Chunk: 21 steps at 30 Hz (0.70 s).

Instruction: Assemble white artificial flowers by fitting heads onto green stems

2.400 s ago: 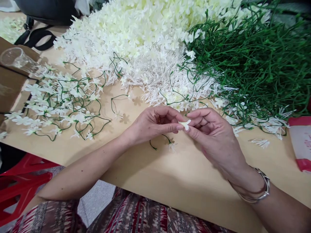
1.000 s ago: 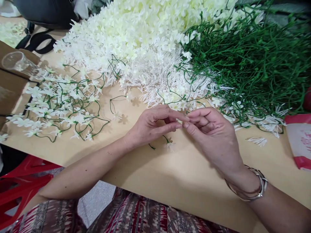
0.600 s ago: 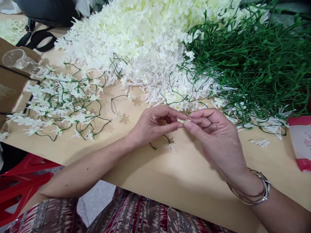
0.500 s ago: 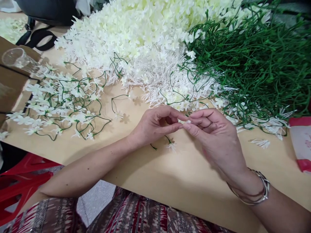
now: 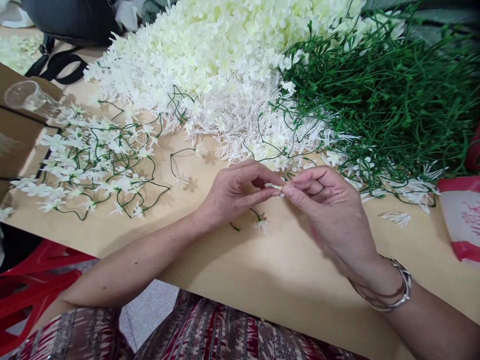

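Observation:
A small white artificial flower (image 5: 275, 186) is pinched at the fingertips of my two hands, which meet above the table. My left hand (image 5: 238, 195) is closed, thumb and index finger pressed against its left side. From the other side, my right hand (image 5: 330, 210) grips it between thumb and forefinger, the remaining fingers curled. A bit of green stem shows behind the fingertips; its lower end is hidden. Just beneath my left hand, a green stem bearing a white flower (image 5: 261, 227) shows in part. Flowers on green stems (image 5: 108, 160) lie in a loose cluster to the left.
A large heap of white and cream flowers (image 5: 195, 55) covers the back. Bare green stems (image 5: 393, 100) are piled at right, beside a red-and-white packet (image 5: 459, 215). A clear plastic cup (image 5: 35, 100) lies tipped by a cardboard box (image 5: 15, 135). A black bag (image 5: 75, 17) sits behind.
The flower between my fingertips has turned and now points more to the left. My hands stay together in nearly the same spot; the view has shifted slightly.

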{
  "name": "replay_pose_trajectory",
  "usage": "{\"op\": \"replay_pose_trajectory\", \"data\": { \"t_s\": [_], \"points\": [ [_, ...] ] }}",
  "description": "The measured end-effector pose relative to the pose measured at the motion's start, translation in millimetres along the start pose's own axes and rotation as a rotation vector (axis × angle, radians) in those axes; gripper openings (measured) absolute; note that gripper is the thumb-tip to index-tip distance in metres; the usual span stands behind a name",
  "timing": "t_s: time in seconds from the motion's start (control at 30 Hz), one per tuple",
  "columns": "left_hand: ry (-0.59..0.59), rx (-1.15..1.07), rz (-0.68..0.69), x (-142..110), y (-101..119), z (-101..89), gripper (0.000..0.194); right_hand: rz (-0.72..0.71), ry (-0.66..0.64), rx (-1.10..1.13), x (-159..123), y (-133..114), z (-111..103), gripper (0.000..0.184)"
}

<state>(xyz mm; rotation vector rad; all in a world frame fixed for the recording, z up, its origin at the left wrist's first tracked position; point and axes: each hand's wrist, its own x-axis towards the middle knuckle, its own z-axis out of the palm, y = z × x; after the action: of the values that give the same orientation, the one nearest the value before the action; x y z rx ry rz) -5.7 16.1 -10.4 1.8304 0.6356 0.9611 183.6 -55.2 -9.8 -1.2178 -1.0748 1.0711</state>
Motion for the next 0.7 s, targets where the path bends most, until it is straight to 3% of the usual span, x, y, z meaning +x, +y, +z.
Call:
{"op": "replay_pose_trajectory", "data": {
  "t_s": [0.17, 0.4, 0.7],
  "points": [
    [0.029, -0.122, -0.187, -2.3, -2.2, 0.3, 0.031, 0.029, 0.02, 0.033, -0.7, -1.8, 2.3, 0.021],
    [0.039, -0.131, -0.064, 1.7, -1.1, -3.5, 0.016, 0.062, -0.005, 0.013, 0.7, -9.1, 0.8, 0.022],
    [0.096, -0.216, -0.28, 1.7, 3.9, -7.2, 0.022, 0.043, -0.001, 0.012, 1.2, 5.8, 1.8, 0.018]
  ]
}}
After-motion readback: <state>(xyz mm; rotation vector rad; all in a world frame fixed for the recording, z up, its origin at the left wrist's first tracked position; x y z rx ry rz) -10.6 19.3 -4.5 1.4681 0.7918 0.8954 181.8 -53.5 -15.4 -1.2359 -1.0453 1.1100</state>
